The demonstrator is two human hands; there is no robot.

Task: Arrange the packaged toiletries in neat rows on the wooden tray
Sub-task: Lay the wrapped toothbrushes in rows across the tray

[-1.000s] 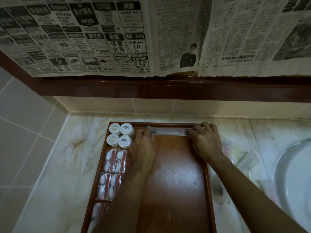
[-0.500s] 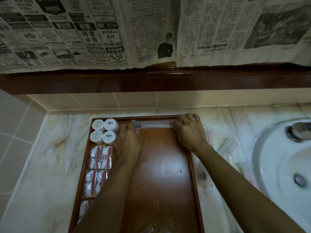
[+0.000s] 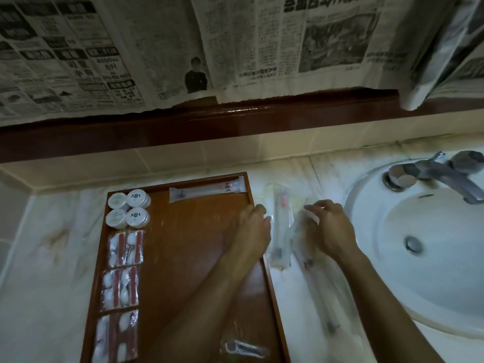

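The wooden tray (image 3: 188, 247) lies on the marble counter. Four round white tubs (image 3: 128, 209) sit in its far left corner, and below them flat packets with red strips (image 3: 124, 268) run down the left side. One long toothbrush packet (image 3: 207, 191) lies along the far rim, and a small clear packet (image 3: 243, 348) lies near the front. My left hand (image 3: 252, 231) hangs over the right rim, fingers loosely curled, fingertips at the edge of a clear toothbrush packet (image 3: 281, 231) on the counter. My right hand (image 3: 330, 229) pinches another clear packet (image 3: 301, 237) beside it.
A white sink (image 3: 432, 258) with a metal tap (image 3: 440, 176) is on the right, close to the loose packets. More clear packets (image 3: 330, 310) trail along the counter toward me. Newspaper (image 3: 235, 48) hangs over a dark wooden ledge (image 3: 209, 127) behind.
Both hands have let go of the long toothbrush packet, which stays at the tray's far rim. They have moved right, off the tray, to the loose packets by the sink. The view has swung right.
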